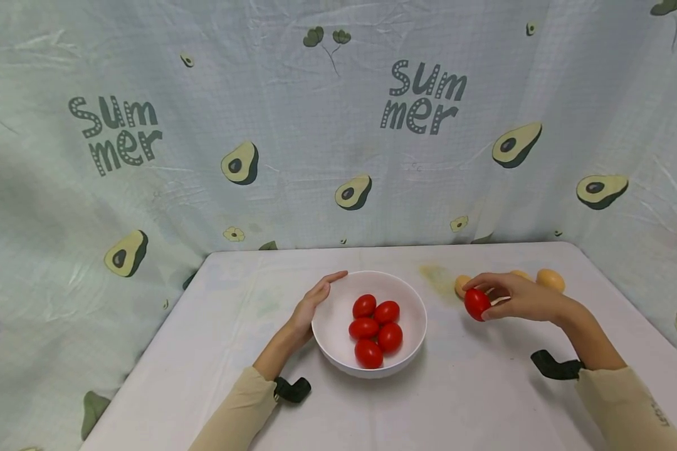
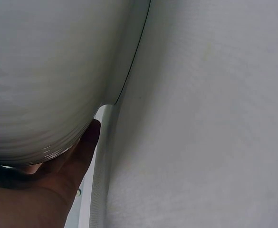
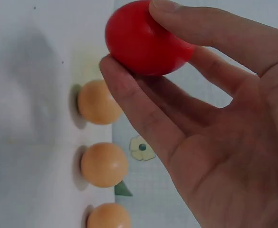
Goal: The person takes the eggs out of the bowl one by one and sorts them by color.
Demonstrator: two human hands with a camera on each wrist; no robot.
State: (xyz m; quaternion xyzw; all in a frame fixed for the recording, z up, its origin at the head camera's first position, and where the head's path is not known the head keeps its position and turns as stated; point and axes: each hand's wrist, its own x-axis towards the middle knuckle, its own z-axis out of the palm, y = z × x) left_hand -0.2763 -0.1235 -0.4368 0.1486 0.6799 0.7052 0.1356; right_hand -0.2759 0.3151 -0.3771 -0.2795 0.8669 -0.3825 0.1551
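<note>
Nearest, on the near side of both hands, beige sleeves (image 1: 234, 410), and at each wrist a black mount (image 1: 293, 389) jutting inward

At the left hand (image 1: 307, 310), fingers stretched fairly straight, in contact with the outer wall of a white bowl (image 1: 333, 313), up to its far left rim; in the left wrist view, laid against the ridged side; thumb position impossible to tell

Just right of that hand, inside the bowl, five red eggs (image 1: 390, 337), bunched round the middle, some touching

Well to the right, the right hand (image 1: 516, 297), clamped on a held egg (image 1: 477, 304), also red: a pinch between thumb and fingertips, above the table (image 1: 429, 407), outside the bowl and apart from it

Just past the right fingertips, an orange egg (image 1: 461, 285); beyond the back of the same hand, a second egg (image 1: 520, 274), mostly hidden in the head view; farther right, beyond the wrist, a third egg (image 1: 550, 280), plain to see; in the right wrist view, three in a row, spaced apart

Farthest off, past both hands and the table's far edge, a pale curtain (image 1: 316, 125) with avocado prints and grey-green summer lettering
</note>
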